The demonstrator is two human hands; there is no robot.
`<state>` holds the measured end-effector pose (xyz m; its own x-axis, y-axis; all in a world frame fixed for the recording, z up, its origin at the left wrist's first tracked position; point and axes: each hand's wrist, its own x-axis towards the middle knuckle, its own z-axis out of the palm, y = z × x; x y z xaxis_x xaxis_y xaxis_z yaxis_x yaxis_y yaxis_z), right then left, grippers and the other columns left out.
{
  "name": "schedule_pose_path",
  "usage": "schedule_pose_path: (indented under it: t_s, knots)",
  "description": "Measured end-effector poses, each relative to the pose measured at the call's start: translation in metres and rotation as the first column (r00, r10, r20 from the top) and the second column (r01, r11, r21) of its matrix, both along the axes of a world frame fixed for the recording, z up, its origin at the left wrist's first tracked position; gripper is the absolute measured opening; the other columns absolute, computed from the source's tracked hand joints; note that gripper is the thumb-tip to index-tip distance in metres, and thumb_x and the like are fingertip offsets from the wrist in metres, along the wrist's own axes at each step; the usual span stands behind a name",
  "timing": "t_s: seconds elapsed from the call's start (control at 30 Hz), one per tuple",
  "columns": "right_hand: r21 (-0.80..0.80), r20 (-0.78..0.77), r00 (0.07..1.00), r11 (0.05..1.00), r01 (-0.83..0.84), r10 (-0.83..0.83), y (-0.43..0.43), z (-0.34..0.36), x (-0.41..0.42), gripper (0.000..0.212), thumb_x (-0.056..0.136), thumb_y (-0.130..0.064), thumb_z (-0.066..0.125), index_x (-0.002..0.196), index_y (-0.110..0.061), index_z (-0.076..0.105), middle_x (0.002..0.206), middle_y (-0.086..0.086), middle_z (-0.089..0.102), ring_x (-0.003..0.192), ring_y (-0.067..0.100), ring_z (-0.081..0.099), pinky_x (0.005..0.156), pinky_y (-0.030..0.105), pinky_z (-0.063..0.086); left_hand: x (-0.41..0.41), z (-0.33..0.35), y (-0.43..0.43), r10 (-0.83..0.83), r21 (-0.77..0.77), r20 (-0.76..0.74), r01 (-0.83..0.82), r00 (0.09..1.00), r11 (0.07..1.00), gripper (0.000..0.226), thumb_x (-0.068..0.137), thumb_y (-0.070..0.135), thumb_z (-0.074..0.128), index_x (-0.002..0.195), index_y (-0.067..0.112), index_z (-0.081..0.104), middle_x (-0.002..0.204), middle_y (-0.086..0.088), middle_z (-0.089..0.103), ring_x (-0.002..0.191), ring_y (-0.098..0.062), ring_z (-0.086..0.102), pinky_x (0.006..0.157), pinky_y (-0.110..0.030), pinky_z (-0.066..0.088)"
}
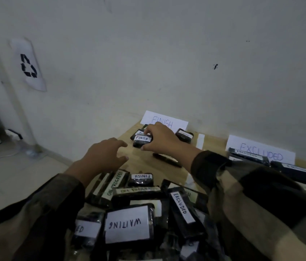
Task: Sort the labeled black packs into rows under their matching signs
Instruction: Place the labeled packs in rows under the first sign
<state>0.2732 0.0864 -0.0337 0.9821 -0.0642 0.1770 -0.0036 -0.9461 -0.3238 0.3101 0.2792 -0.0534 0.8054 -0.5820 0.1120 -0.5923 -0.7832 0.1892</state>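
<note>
Pale bare wall (167, 53) backs a light wooden counter (144, 162), where a white paper FINISH sign (164, 120) and a white paper EXCLUDED sign (261, 152) lean against it. My right hand (159, 140) pinches a small black plastic-wrapped pack with a white FINISH label (141, 141), fingers (148, 131) curled over its far edge and thumb at the near one. It sits just below the FINISH sign and overlaps another black FINISH pack (139, 131) lying there; whether it rests on the counter I cannot tell. My left hand (103, 157) hovers just beside it, its own fingers spread, gripping nothing. Nearer me lies a jumbled heap of unsorted black packs, a large black WAITING pack (127, 224) among them. Judging by the one-handed pinch, the pack is light and fairly stiff. Its glossy wrap may be slippery, so the edges, clear of the paper label, look the safest hold for squaring it into the row.
</note>
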Motion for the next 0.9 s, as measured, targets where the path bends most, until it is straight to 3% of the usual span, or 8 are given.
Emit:
schedule_pose_path:
  t_s: [0.17, 0.43, 0.67, 0.9]
  knots:
    - [-0.008, -0.001, 0.998, 0.998, 0.056, -0.056, 0.016, -0.023, 0.039, 0.048, 0.075, -0.041, 0.074, 0.112, -0.018, 0.056, 0.115, 0.005, 0.051, 0.101, 0.022, 0.053, 0.082, 0.035, 0.046, 0.017, -0.01, 0.005, 0.038, 0.012, -0.026, -0.037, 0.999, 0.999, 0.049, 0.087, 0.047, 0.056, 0.131, 0.03, 0.047, 0.136, 0.007, 0.049, 0.122, -0.014, 0.048, 0.1, -0.036, 0.042]
    - [-0.162, 0.079, 0.989, 0.978, 0.133, -0.121, 0.027, -0.049, 0.057, 0.05, 0.076, -0.053, 0.066, 0.112, -0.019, 0.059, 0.112, 0.004, 0.059, 0.105, 0.024, 0.053, 0.087, 0.04, 0.045, 0.027, -0.021, 0.011, 0.064, -0.013, -0.079, -0.065, 0.995, 0.998, 0.047, 0.087, 0.046, 0.057, 0.13, 0.029, 0.049, 0.134, 0.005, 0.05, 0.122, -0.015, 0.048, 0.1, -0.037, 0.042]
    - [-0.191, 0.067, 0.994, 0.977, 0.098, -0.086, 0.022, -0.043, 0.043, 0.062, 0.076, -0.055, 0.069, 0.124, -0.02, 0.052, 0.123, 0.005, 0.054, 0.115, 0.026, 0.049, 0.087, 0.038, 0.044, 0.022, -0.019, 0.008, 0.043, -0.038, -0.095, -0.047, 0.995, 0.998, 0.048, 0.086, 0.046, 0.058, 0.13, 0.027, 0.05, 0.134, 0.003, 0.051, 0.12, -0.016, 0.049, 0.1, -0.038, 0.042]
    - [-0.116, 0.046, 0.999, 0.993, -0.021, 0.026, 0.024, -0.022, 0.002, 0.038, 0.081, -0.044, 0.067, 0.111, -0.025, 0.056, 0.113, 0.0, 0.056, 0.106, 0.02, 0.051, 0.078, 0.031, 0.039, 0.004, -0.012, 0.014, 0.015, -0.054, -0.111, -0.021, 0.994, 0.998, 0.046, 0.088, 0.044, 0.057, 0.13, 0.028, 0.05, 0.134, 0.004, 0.051, 0.122, -0.014, 0.048, 0.099, -0.033, 0.041]
